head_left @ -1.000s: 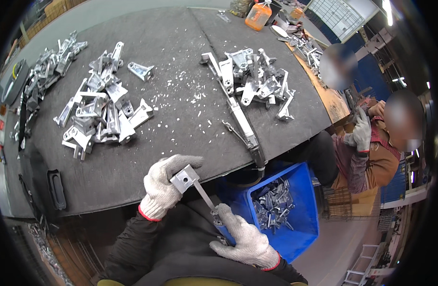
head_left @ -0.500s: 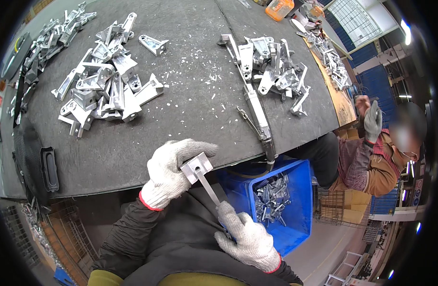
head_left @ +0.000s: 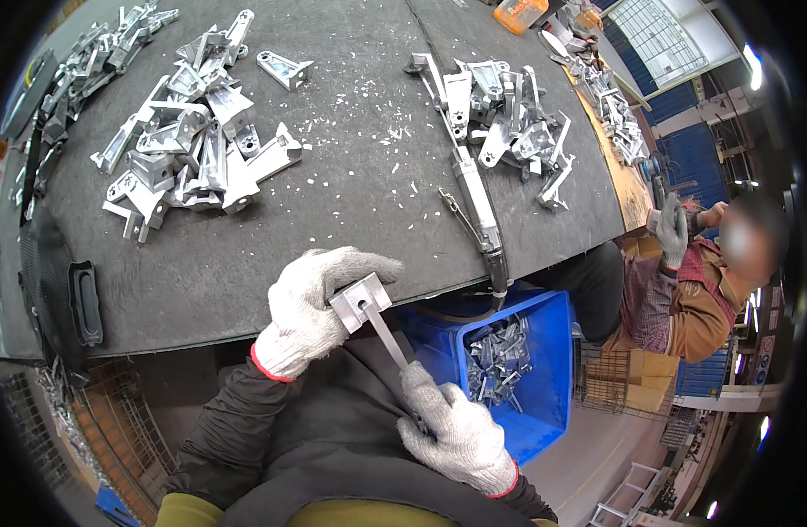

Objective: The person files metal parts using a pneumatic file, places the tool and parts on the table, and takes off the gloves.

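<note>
Since the earlier frame, the flat tool (head_left: 388,337), clamped in the right grip (head_left: 456,430), has slid slightly across the metal part (head_left: 349,307) pinched in the left grip (head_left: 307,303), ahead and leftward. Edge-dressing seems in hand; another stroke calls for steadiness.

your left hand (head_left: 311,303) and right hand (head_left: 456,435) show off-white gloves (head_left: 289,329) edged red, with black sleeves (head_left: 232,426), silver metal block (head_left: 352,306), grey flat strip (head_left: 387,337), dark grey tabletop (head_left: 351,202) flecked white, blue bin (head_left: 548,386), orange jug (head_left: 519,14), and a co-worker's brown vest (head_left: 698,321) beside a reddish checked sleeve (head_left: 656,294).
</note>
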Motion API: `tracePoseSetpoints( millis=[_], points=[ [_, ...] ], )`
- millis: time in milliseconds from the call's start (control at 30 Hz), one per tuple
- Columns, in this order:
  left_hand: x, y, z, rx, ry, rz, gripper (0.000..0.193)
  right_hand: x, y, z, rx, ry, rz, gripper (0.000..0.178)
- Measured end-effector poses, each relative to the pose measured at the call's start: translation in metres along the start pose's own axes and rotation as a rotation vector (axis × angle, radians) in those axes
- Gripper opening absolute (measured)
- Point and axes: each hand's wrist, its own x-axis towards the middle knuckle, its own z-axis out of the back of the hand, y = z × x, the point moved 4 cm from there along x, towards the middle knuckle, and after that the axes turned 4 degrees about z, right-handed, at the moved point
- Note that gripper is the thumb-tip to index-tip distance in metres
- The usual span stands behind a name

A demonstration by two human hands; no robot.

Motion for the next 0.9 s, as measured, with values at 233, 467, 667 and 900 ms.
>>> tracePoseSetpoints(
  millis=[233,467,667,900],
  points=[
    [0.000,-0.002,0.000,-0.039,0.043,-0.033,0.033,0.002,-0.004,-0.003,0.095,-0.062,0.069,0.067],
    [0.001,0.003,-0.002,-0.130,0.018,0.028,0.033,0.002,-0.003,-0.004,0.072,-0.075,0.118,0.063],
    [-0.001,0.004,-0.001,-0.073,0.010,0.115,0.041,0.004,-0.001,-0.001,0.019,-0.152,0.181,0.058],
    [0.001,0.005,0.001,-0.102,0.040,0.062,0.042,0.002,0.005,-0.002,-0.064,-0.160,0.263,0.054]
  ],
)
